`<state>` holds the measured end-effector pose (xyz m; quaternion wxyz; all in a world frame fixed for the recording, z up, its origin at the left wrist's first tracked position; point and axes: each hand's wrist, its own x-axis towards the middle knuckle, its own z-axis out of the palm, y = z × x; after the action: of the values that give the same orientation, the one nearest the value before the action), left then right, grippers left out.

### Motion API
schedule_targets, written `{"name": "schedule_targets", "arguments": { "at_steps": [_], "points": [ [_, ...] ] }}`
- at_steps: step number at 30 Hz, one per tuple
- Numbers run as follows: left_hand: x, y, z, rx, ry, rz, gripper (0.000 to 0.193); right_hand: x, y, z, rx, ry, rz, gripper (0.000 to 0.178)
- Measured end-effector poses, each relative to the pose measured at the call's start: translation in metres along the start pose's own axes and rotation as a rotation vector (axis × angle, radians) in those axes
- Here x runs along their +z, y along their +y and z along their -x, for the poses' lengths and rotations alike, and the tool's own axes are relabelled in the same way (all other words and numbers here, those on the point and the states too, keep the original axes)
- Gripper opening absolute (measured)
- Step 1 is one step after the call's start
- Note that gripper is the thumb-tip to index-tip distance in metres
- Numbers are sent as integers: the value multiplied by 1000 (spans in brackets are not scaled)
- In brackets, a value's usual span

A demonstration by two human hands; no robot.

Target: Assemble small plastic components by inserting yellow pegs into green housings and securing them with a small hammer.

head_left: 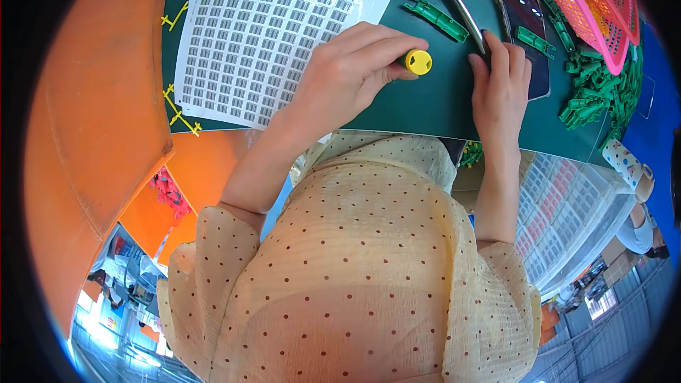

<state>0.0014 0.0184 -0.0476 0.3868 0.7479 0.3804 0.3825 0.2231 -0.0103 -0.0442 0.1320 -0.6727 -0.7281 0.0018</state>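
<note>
My left hand (347, 71) pinches a small part with a round yellow end (420, 62) above the green tabletop. A bit of dark green shows behind that end; the rest is hidden by my fingers. To its right, my right hand (501, 89) has its thumb and fingers closed on the handle end of a small hammer (464, 14). The hammer's black and silver head points away to the far left. A green moulded plastic part (436, 18) lies left of the handle. Under my left forearm is a white sheet of printed labels (248, 35).
A dark phone (539, 74) lies right of my right hand, with a green part (535, 41) on it. Green pieces (599, 85) pile at the right, beside a pink basket (589, 18) holding yellow parts. Yellow sprues (177, 110) lie along the left table edge.
</note>
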Motion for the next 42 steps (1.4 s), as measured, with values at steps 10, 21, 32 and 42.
{"name": "schedule_targets", "arguments": {
  "at_steps": [10,21,32,42],
  "points": [
    [4,-1,-1,28,43,-26,36,-66,7,29,235,-342,-1110,32],
    [2,1,-1,43,-2,-57,38,-54,0,47,-48,-264,-502,33],
    [2,1,0,32,-10,-59,38,-30,13,21,328,-82,-437,21],
    [6,5,1,9,28,-84,33,-56,-1,35,317,-286,-992,23]
  ]
}}
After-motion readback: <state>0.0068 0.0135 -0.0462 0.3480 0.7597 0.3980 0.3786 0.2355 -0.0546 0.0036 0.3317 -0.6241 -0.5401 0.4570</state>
